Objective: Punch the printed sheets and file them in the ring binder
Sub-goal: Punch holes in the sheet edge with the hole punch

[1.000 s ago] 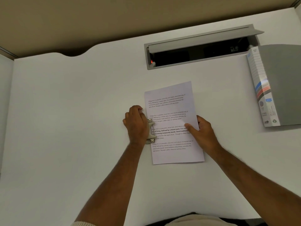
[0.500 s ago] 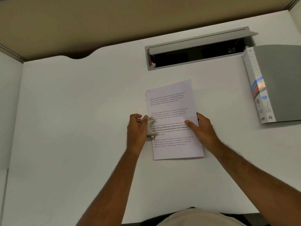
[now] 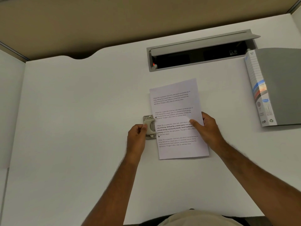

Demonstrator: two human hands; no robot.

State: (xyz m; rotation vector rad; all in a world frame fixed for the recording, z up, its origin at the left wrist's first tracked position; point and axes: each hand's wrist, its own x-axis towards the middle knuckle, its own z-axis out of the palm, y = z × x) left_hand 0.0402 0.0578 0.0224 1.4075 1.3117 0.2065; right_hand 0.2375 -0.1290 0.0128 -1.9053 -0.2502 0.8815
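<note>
Left hand (image 3: 136, 136) grips the small beige metal hole punch (image 3: 149, 127) by its lever, just off the sheets' nine o'clock edge. The white printed sheets (image 3: 177, 118) lie flat mid-desk, two dark punched holes showing along that left margin. Right hand (image 3: 207, 129) pinches the sheets at their three o'clock edge, thumb on top. The grey ring binder (image 3: 276, 87) with its striped spine label lies closed at two o'clock on the white desk (image 3: 73, 119), beside the open grey cable tray (image 3: 200, 51).
</note>
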